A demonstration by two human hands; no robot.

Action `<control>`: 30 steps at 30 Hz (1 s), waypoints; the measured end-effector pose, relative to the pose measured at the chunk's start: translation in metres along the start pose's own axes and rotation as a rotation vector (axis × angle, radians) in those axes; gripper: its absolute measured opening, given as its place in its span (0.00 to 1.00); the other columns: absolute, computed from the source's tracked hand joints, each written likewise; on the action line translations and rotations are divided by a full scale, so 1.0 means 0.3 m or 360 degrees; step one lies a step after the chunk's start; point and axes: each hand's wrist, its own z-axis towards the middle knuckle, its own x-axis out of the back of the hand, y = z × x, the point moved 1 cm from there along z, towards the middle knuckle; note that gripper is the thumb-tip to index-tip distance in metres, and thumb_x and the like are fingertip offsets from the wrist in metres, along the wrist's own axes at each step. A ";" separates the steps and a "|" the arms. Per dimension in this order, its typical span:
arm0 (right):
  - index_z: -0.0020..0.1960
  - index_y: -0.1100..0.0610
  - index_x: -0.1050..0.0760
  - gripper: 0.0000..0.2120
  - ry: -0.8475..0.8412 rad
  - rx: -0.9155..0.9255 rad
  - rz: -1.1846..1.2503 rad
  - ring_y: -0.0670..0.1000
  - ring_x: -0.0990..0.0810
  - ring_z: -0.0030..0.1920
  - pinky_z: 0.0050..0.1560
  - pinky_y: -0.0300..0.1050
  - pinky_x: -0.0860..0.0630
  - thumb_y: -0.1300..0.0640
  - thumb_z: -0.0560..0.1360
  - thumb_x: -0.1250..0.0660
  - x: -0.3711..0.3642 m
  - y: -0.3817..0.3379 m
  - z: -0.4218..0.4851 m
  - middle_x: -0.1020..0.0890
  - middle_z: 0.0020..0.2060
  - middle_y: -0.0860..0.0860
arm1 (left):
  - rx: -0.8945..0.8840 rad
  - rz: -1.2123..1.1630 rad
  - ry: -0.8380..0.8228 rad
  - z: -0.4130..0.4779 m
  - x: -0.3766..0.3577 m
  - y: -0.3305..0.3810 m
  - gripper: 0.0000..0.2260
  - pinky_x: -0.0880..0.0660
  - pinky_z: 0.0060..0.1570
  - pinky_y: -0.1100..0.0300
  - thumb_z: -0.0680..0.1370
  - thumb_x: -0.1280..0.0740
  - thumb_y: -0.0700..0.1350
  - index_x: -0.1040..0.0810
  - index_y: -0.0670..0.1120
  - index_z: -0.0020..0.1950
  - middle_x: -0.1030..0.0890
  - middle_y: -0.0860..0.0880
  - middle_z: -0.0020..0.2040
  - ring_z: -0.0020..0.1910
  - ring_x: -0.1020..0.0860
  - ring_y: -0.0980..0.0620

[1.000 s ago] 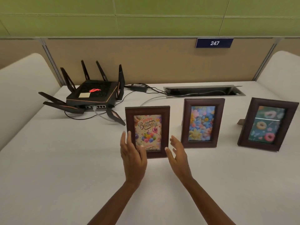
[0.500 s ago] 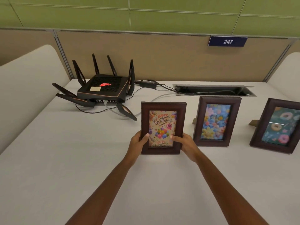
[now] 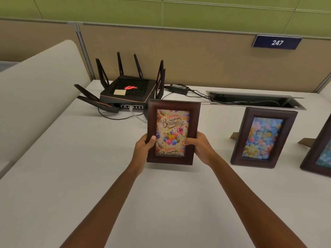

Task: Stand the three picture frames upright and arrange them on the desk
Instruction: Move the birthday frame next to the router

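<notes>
A dark wooden frame with a "Happy Birthday" balloon picture (image 3: 172,115) is held upright, seemingly lifted just off the white desk (image 3: 71,176). My left hand (image 3: 143,149) grips its lower left edge and my right hand (image 3: 200,147) grips its lower right edge, thumbs on the front. To the right a second frame with a flower picture (image 3: 263,138) stands upright on its back stand. A third frame (image 3: 320,154) stands at the far right, cut off by the view's edge.
A black router (image 3: 129,92) with several antennas sits at the back left, cables running to a power brick (image 3: 179,87) and a cable slot (image 3: 254,100) in the desk. A beige partition with a "247" sign (image 3: 276,42) closes the back. Cream side panels flank the desk.
My open hands closed on the sides of the birthday frame and raised it slightly toward me. The view has shifted left, pushing the third frame to the edge.
</notes>
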 end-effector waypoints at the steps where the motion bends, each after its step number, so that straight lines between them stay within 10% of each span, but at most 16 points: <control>1: 0.50 0.54 0.27 0.15 -0.0006 0.0004 -0.0017 0.52 0.19 0.47 0.46 0.46 0.20 0.71 0.70 0.38 -0.027 -0.005 0.017 0.19 0.48 0.53 | -0.0002 -0.0024 0.0030 0.010 0.024 0.000 0.09 0.21 0.44 0.64 0.80 0.44 0.46 0.28 0.49 0.59 0.21 0.50 0.53 0.48 0.21 0.57; 17: 0.63 0.62 0.32 0.23 -0.0145 -0.0023 -0.0142 0.61 0.23 0.58 0.58 0.59 0.24 0.72 0.69 0.37 -0.417 -0.020 0.339 0.23 0.60 0.62 | -0.0084 -0.0059 0.0402 0.197 0.406 0.026 0.14 0.20 0.38 0.72 0.80 0.44 0.44 0.28 0.42 0.63 0.23 0.48 0.55 0.47 0.22 0.54; 30: 0.60 0.62 0.30 0.20 -0.0243 -0.0115 -0.0142 0.60 0.22 0.56 0.50 0.50 0.23 0.72 0.69 0.37 -0.560 -0.027 0.551 0.23 0.59 0.62 | -0.0067 -0.0083 0.0591 0.324 0.552 0.026 0.17 0.27 0.59 0.52 0.81 0.44 0.43 0.32 0.38 0.67 0.26 0.41 0.65 0.61 0.26 0.43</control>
